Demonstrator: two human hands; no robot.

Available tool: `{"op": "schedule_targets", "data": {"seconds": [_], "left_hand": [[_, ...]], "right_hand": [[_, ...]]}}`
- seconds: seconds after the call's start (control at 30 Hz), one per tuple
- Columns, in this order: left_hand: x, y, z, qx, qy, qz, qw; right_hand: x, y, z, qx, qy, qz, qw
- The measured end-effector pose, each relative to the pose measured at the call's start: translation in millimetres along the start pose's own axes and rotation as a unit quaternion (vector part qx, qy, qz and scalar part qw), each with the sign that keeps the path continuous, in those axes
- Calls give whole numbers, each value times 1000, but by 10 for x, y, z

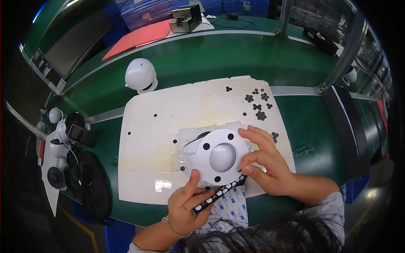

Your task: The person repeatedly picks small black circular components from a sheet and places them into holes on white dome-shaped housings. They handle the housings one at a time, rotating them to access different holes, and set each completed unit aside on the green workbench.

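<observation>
A white camera point(196, 160) lies on the white board with its ring-shaped base turned up. Three round black pads point(206, 146) sit on the base around its central hollow. My left hand point(185, 208) is closed on a black strip of foam pads point(211, 200) with a row of round white gaps, and its thumb rests against the base's lower edge. Below the strip hangs white backing paper with blue print point(230, 206). My right hand point(270, 164) is at the base's right side, thumb and forefinger pinched together near the strip's end; whatever they hold is too small to name.
The board point(147, 177) carries loose black dots and several dot clusters point(260, 115) at its upper right. A second white camera point(141, 76) stands behind it. More white devices and a black cable bundle point(90, 185) crowd the left. A metal rail point(291, 90) crosses the green table.
</observation>
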State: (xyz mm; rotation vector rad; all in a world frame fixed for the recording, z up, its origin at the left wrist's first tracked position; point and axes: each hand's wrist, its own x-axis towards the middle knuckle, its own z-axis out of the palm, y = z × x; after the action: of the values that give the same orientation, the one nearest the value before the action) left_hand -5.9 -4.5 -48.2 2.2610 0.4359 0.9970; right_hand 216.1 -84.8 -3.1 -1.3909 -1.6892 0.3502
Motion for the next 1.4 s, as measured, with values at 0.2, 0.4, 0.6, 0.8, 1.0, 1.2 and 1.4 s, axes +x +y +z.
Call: {"op": "schedule_targets", "data": {"seconds": [0.2,0.4,0.6,0.8,1.0,1.2,1.4], "left_hand": [[9,-2,5,8,1,3,1000],[14,-5,22,15,8,8,1000],[-8,-19,32,7,11,0,1000],[24,9,15,17,14,10,1000],[14,-13,19,10,11,12,1000],[13,8,-13,7,2,12,1000],[21,12,-66,-19,-24,24,999]], "right_hand": [[-17,25,-9,-46,11,-21,999],[-51,88,24,-29,31,-26,999],[-83,167,42,-144,73,-130,978],[-40,207,-54,-104,106,-111,983],[9,121,81,415,-31,261,871],[19,102,162,315,-19,198,928],[210,242,-16,414,109,183,885]]}}
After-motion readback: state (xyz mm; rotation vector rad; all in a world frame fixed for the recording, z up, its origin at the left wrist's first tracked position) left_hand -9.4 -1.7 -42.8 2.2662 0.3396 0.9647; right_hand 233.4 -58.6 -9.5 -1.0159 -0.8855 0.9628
